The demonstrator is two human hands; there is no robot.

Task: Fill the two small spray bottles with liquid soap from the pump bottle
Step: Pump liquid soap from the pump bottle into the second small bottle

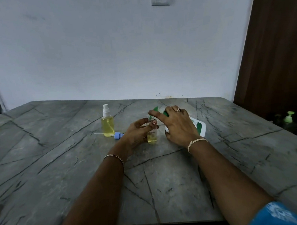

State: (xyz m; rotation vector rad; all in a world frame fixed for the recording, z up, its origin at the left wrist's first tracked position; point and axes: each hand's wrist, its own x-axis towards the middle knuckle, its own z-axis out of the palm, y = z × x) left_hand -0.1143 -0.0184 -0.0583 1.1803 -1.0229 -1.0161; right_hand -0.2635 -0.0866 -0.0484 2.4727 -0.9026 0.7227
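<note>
Two small spray bottles stood on the grey table [60,172]. The capped bottle [107,125] was full of yellow liquid. The open bottle [152,138], partly filled, was gripped near its neck by the left hand [135,133]. The right hand [179,127] clasped the white pump bottle [198,126], tipped toward the open bottle; its green label was too small to read. A blue spray cap [118,135] lay just beside the capped bottle.

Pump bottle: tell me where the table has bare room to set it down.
Bare table lies left of the filled spray bottle, in the near half towards the front edge, and right of the pump bottle. The middle is crowded: the loose blue sprayer, the open small bottle, the left hand and right hand sit close together.
</note>
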